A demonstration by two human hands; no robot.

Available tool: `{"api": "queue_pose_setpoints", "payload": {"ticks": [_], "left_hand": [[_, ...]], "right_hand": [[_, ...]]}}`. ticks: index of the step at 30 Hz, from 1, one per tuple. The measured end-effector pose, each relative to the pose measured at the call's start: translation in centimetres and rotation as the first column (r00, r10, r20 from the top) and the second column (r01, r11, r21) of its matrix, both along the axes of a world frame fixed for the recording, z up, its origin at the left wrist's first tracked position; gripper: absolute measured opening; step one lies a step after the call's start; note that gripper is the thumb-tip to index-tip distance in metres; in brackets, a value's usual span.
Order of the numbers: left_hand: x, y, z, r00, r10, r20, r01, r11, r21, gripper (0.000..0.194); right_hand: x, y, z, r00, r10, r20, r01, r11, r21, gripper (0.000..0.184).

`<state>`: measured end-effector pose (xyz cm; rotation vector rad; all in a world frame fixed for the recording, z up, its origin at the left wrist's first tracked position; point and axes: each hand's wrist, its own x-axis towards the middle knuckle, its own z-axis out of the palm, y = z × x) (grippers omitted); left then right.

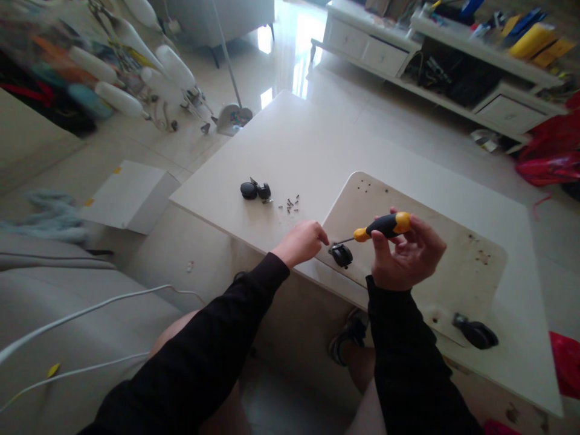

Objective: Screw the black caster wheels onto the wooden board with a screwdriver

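Observation:
My right hand grips a yellow and black screwdriver. Its tip reaches the mounting plate of a black caster wheel at the near left corner of a cream board. My left hand is beside that caster with its fingers curled in; whatever they may hold is too small to make out. A second caster sits at the board's near right corner. Two loose casters lie on the table to the left, with several small screws next to them.
The board rests on a white table. A white box stands on the floor to the left, near a dustpan. Across the room is a low white cabinet piled with items. A grey sofa with a white cable is close at left.

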<state>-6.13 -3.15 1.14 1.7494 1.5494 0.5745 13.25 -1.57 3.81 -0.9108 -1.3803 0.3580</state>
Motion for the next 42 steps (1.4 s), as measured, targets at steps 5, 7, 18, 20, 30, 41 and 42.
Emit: {"api": "queue_pose_setpoints", "payload": {"ticks": [5, 7, 18, 20, 30, 41, 42], "left_hand": [[-0.5, 0.4, 0.4, 0.998, 0.06, -0.033, -0.059, 0.998, 0.034, 0.042], [-0.5, 0.6, 0.6, 0.995, 0.088, -0.041, -0.086, 0.996, 0.039, 0.039], [-0.5, 0.7, 2.9, 0.992, 0.125, 0.003, -0.125, 0.991, -0.038, 0.031], [-0.5, 0.6, 3.0, 0.994, 0.107, -0.007, -0.107, 0.993, -0.052, 0.031], [-0.6, 0.4, 3.6, 0.992, 0.101, -0.082, -0.109, 0.988, -0.111, 0.027], [-0.7, -0.2, 5.2, 0.985, 0.024, -0.168, -0.053, 0.984, -0.17, 0.034], [-0.7, -0.3, 5.2, 0.985, 0.027, -0.17, -0.055, 0.985, -0.165, 0.034]], "right_hand": [[0.3, 0.2, -0.4, 0.994, 0.018, 0.104, -0.024, 0.998, 0.055, 0.061], [0.5, 0.2, -0.4, 0.991, -0.012, 0.134, 0.004, 0.998, 0.065, 0.064], [-1.5, -1.2, 0.6, 0.988, 0.038, 0.153, -0.066, 0.982, 0.177, 0.043], [-1.5, -1.1, 0.7, 0.98, 0.015, 0.199, -0.061, 0.973, 0.224, 0.049], [-1.5, -1.7, 0.2, 0.978, -0.064, 0.197, 0.015, 0.971, 0.24, 0.043], [-1.5, -1.8, 0.8, 0.966, -0.099, 0.24, -0.007, 0.915, 0.404, 0.046], [-1.6, -1.9, 0.8, 0.971, -0.074, 0.226, -0.015, 0.93, 0.368, 0.042]]}}
